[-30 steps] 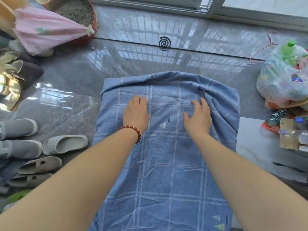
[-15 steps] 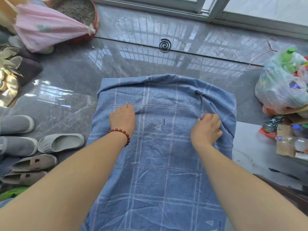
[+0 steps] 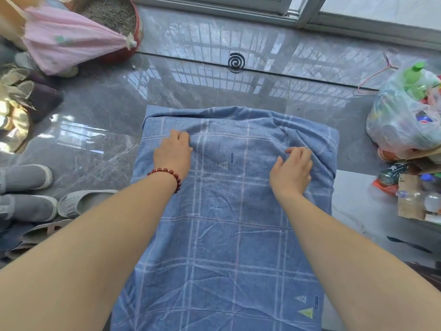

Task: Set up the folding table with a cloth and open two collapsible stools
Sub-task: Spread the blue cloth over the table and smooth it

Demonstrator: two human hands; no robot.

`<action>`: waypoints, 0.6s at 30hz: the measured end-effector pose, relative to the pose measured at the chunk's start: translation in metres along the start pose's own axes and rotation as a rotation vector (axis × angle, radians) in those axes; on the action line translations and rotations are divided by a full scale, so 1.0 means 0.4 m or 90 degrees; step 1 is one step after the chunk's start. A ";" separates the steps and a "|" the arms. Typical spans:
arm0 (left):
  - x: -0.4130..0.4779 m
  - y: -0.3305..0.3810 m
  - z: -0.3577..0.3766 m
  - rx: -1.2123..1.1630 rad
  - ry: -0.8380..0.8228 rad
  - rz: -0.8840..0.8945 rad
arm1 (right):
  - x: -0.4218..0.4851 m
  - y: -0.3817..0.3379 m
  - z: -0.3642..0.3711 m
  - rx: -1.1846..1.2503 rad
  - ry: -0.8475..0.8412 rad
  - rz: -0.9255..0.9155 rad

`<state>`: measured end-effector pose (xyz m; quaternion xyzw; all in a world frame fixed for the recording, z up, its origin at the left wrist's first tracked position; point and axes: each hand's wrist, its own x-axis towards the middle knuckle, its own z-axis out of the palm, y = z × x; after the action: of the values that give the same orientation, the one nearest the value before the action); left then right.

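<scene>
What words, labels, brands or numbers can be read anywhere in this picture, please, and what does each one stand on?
No text can be read here.
On the blue checked cloth: only small triangle and bar motifs, no letters.
On the dark can lying on the floor at the right: printing too blurred to read.
On the bottle label inside the plastic bag: a red and blue mark, too small to read.

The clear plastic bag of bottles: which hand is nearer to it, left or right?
Right. The right hand pinches the blue cloth on the side facing the plastic bag; the left hand grips the cloth on the opposite side, farther away.
</scene>
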<state>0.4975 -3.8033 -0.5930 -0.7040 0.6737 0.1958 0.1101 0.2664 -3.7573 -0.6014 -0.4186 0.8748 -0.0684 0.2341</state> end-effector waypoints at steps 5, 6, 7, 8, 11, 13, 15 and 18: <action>-0.059 0.015 0.025 0.062 -0.031 0.059 | -0.048 0.022 0.017 -0.053 -0.056 -0.025; -0.068 0.016 0.034 0.069 -0.038 0.060 | -0.056 0.026 0.020 -0.063 -0.064 -0.029; -0.077 0.017 0.042 0.074 -0.046 0.058 | -0.064 0.029 0.022 -0.070 -0.071 -0.031; -0.085 0.018 0.048 0.077 -0.051 0.054 | -0.071 0.031 0.023 -0.073 -0.076 -0.033; -0.110 0.020 0.057 0.075 -0.064 0.052 | -0.090 0.034 0.027 -0.073 -0.084 -0.055; -0.129 0.017 0.061 0.071 -0.064 0.053 | -0.105 0.036 0.026 -0.067 -0.083 -0.082; -0.153 0.014 0.061 0.065 -0.064 0.047 | -0.122 0.040 0.023 -0.061 -0.089 -0.106; -0.199 0.013 0.062 0.060 -0.074 0.036 | -0.157 0.051 0.013 -0.062 -0.113 -0.147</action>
<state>0.4878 -3.7213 -0.5810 -0.6659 0.6946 0.2073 0.1766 0.2884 -3.6961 -0.5902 -0.5314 0.7991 -0.0153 0.2808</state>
